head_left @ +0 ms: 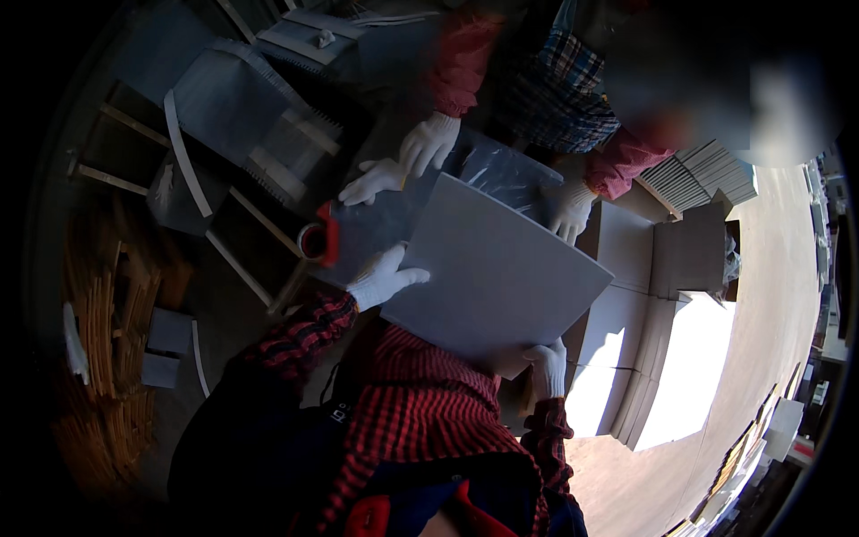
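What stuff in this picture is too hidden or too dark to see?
- Head view: the right hand grips the grey board, whose near edge hides the fingertips.
- The left hand rests on the board; its palm is hidden.
- The clear plastic sheet under the co-worker's gloves is mostly covered by the board.
- The left floor is too dark; the right background too small.
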`<move>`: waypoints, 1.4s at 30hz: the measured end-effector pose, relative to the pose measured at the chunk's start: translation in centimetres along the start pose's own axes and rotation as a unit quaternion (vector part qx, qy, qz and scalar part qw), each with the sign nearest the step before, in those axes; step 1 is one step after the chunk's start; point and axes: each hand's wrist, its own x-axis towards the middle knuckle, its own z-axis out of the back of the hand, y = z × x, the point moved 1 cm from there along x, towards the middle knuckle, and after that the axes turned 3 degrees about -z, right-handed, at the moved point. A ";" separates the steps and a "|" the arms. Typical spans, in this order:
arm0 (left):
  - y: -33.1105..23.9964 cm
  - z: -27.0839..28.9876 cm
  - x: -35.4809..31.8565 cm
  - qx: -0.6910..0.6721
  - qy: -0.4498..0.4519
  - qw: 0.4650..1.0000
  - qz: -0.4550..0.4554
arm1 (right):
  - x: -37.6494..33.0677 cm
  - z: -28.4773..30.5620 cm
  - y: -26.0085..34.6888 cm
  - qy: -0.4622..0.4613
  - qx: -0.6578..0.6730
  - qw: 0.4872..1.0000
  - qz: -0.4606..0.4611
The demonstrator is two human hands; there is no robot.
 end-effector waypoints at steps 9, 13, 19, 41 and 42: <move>-2.1 -4.9 4.0 -0.133 -0.202 0.969 0.043 | 5.0 -1.2 0.6 -0.089 0.050 0.995 0.024; -2.0 -6.1 6.5 -0.089 -0.218 0.971 0.035 | 7.8 -1.0 2.5 -0.106 0.053 0.992 -0.033; -3.7 -6.2 14.5 0.112 -0.283 0.951 0.059 | 15.2 0.5 4.3 -0.077 -0.013 0.997 -0.004; -0.2 -4.9 19.1 0.144 -0.164 0.971 0.100 | 22.5 -0.7 1.8 -0.092 -0.131 0.985 0.067; 1.3 -4.8 18.5 0.113 -0.178 0.971 0.114 | 21.7 -0.4 2.1 -0.127 -0.197 0.965 0.114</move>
